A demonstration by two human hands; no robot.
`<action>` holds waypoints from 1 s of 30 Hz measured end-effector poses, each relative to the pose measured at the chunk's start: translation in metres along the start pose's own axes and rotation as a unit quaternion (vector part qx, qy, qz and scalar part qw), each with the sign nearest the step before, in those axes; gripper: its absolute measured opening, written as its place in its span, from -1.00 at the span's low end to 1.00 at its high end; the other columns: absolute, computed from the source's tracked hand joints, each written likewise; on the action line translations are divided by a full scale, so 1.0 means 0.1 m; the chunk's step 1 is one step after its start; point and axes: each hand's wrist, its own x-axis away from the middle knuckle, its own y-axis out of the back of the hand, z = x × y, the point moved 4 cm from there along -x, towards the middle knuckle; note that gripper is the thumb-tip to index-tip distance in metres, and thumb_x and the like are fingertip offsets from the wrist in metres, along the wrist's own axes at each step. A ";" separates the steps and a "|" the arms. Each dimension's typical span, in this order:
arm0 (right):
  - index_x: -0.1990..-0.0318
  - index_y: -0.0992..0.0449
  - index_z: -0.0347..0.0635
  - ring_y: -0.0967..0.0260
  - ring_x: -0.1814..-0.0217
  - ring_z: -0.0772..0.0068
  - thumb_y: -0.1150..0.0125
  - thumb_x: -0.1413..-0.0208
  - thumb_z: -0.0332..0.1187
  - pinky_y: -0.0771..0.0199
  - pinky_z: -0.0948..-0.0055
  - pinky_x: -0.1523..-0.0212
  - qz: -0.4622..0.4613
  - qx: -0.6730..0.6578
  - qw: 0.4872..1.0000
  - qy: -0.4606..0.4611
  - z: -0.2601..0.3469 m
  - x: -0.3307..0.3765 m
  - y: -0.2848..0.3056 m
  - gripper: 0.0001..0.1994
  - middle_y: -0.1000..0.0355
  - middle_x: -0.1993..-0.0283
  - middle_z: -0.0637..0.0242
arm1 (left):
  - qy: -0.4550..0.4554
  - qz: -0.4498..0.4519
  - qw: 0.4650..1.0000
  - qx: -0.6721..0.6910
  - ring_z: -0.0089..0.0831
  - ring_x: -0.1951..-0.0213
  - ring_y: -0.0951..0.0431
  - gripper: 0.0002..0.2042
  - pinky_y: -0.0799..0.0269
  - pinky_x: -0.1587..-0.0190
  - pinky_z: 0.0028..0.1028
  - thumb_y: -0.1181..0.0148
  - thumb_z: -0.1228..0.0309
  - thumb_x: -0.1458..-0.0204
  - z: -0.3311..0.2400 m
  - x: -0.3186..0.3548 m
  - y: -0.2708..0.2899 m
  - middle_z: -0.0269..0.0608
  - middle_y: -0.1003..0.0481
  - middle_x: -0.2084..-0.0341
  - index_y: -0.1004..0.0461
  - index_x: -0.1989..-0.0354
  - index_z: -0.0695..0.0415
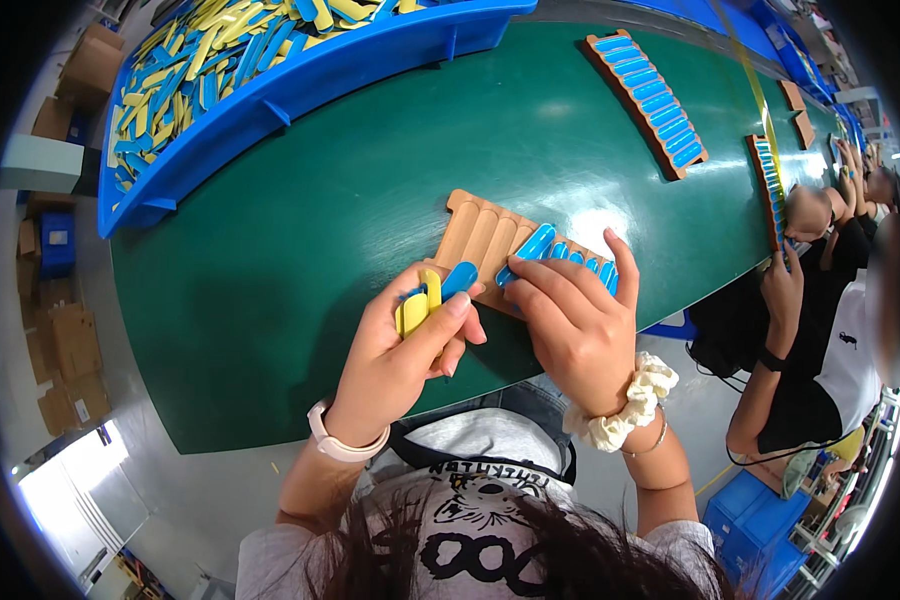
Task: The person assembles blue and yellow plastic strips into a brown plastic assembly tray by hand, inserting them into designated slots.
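The left hand (392,345) pinched smooth, round-ended strips (411,315), two yellow and some blue, at centre frame.
The right hand (578,325) touched a glossy blue strip (532,248) on the grooved brown tray (478,235); whether it pinched, I could not tell. Green tabletop (260,270) stretched leftward to its edge. Beyond lay two blue-filled trays (648,100), upper right, and one heaped blue bin (300,105), upper left.

The green tabletop (270,240) supports a grooved tray (473,235) centrally, a blue bin (350,67) at 10–11 o'clock, a filled tray (634,110) at 1–2 o'clock, and another filled tray (760,185) at 2–3 o'clock.
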 end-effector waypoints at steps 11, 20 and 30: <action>0.25 -0.52 -0.15 -0.44 0.11 0.34 -0.33 0.12 -0.40 -0.14 -0.01 -0.21 0.010 -0.188 0.982 -0.032 -0.10 -0.01 0.20 -0.77 -0.49 0.19 0.32 | 0.024 0.030 0.999 -0.033 -0.74 0.63 -0.29 -0.86 -0.17 0.60 -0.69 -0.06 0.40 -0.16 -0.01 0.00 -0.09 -0.27 -0.50 0.52 -0.39 0.25 0.24; 0.24 -0.59 -0.29 -0.45 0.25 0.33 -0.37 0.10 -0.47 -0.42 0.40 0.21 0.108 -0.518 0.848 0.000 -0.12 -0.18 0.25 -0.78 -0.51 0.22 0.17 | 0.152 0.207 0.960 0.108 -0.64 0.72 -0.27 -0.81 -0.12 0.67 -0.65 -0.05 0.42 -0.12 0.11 0.04 -0.09 -0.07 -0.48 0.57 -0.38 0.23 0.33; 0.33 -0.53 -0.16 -0.37 0.23 0.34 -0.35 0.24 -0.51 -0.25 0.36 0.19 -0.099 -0.153 0.982 -0.051 -0.21 -0.21 0.28 -0.77 -0.48 0.29 0.40 | 0.032 0.011 0.987 0.157 -0.66 0.60 -0.28 -0.72 -0.11 0.63 -0.65 0.04 0.42 -0.16 0.04 -0.08 0.01 -0.23 -0.41 0.45 -0.32 -0.01 0.26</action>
